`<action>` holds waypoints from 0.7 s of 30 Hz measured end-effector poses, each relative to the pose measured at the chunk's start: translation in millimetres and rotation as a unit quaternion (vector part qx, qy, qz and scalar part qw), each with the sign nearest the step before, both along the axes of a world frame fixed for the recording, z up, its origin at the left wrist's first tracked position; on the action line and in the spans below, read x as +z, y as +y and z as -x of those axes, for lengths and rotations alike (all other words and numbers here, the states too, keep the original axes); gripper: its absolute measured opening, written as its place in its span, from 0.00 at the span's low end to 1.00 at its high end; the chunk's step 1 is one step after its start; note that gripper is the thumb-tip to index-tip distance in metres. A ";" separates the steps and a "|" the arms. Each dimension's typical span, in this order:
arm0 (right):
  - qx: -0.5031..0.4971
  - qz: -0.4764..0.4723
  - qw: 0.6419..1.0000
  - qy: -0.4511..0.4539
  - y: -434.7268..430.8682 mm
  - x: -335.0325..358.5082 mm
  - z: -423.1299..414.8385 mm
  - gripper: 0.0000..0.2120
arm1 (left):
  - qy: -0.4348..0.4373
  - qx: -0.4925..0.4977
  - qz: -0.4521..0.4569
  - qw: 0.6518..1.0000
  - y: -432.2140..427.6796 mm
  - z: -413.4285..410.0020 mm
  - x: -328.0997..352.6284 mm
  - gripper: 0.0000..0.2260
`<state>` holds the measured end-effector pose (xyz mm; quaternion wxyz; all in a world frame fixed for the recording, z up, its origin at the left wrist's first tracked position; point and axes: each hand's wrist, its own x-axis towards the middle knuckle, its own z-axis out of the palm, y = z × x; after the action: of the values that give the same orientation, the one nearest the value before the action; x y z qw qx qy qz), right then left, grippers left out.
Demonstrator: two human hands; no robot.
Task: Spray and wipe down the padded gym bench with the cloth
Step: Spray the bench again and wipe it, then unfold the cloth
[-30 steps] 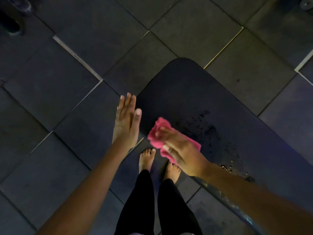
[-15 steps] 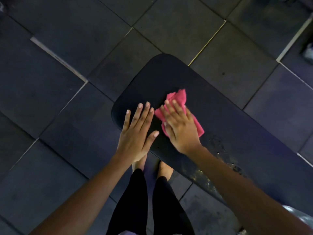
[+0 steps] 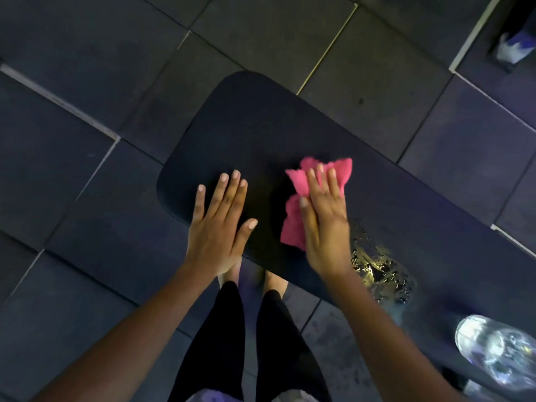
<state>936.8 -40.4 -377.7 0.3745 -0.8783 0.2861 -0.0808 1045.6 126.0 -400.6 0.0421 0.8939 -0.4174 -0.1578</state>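
Note:
The black padded gym bench (image 3: 261,126) runs from upper centre toward the lower right. My right hand (image 3: 324,221) lies flat with straight fingers on a crumpled pink cloth (image 3: 295,227), pressing it onto the pad. My left hand (image 3: 220,224) rests flat on the bench's near edge, fingers spread, holding nothing. Wet droplets (image 3: 380,271) glisten on the pad just right of my right wrist. A clear bottle (image 3: 499,352) stands on the bench at the lower right; its top is blurred.
Dark rubber floor tiles (image 3: 87,198) with pale seams surround the bench. My own legs in black trousers (image 3: 249,343) and bare feet stand against the bench's near side. A dark object with something white (image 3: 513,44) sits at the top right corner.
My left hand came from beside the bench onto its near edge and lies flat. My right hand swept the pink cloth from the near edge up across the pad toward the far side.

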 end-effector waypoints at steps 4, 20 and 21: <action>0.076 0.175 0.962 0.196 3.4 -20.3 -38.1 0.27 | -0.003 0.018 -0.005 1.000 -2.7 0.1 4.2 0.30; -0.183 0.169 0.939 0.238 -11.7 -32.9 82.6 0.27 | 0.010 -0.140 0.048 0.989 -52.8 25.2 5.4 0.29; -0.212 0.165 0.931 0.246 -13.5 -31.5 90.5 0.27 | 0.014 -0.151 0.049 0.987 -54.7 30.3 6.0 0.29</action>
<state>846.3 -53.9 -409.2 0.1165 -0.8391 0.5312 0.0146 1015.3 71.4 -394.6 0.0676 0.8149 -0.5545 -0.1545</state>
